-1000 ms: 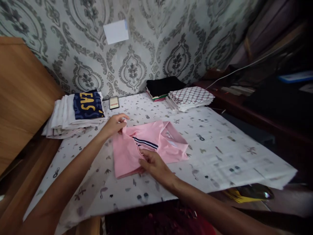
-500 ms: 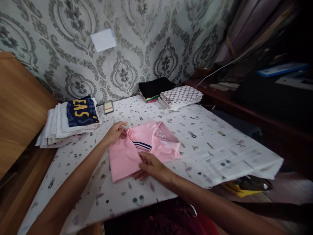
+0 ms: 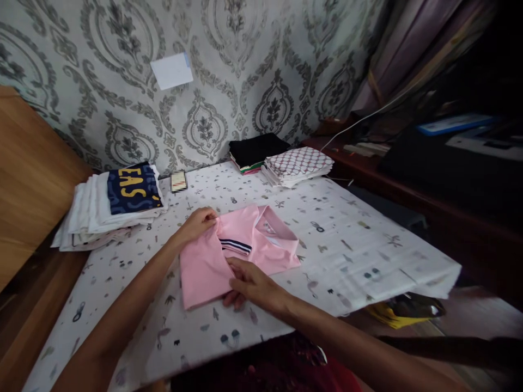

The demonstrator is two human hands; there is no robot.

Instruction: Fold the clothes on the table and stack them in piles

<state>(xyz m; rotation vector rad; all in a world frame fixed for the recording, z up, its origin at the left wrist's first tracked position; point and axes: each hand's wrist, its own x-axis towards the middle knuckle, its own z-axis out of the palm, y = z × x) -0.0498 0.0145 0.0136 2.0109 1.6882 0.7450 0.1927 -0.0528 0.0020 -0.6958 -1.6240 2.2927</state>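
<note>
Head: curled hands [image 3: 201, 222] [image 3: 255, 286] on pink shirt [image 3: 204, 269]

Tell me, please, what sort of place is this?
Probably a room in a home: there is a decorated wall, a printed cloth spread under a pink shirt, and a pile of folded clothes.

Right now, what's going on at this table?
A person has both bare hands on a folded pink shirt on a patterned white cloth. The left hand is at its far edge, the right hand at its near edge; how firmly either grips is hard to tell. The collar faces right, and navy-and-white stripes show between the hands. Folded clothes are stacked farther back.
</note>
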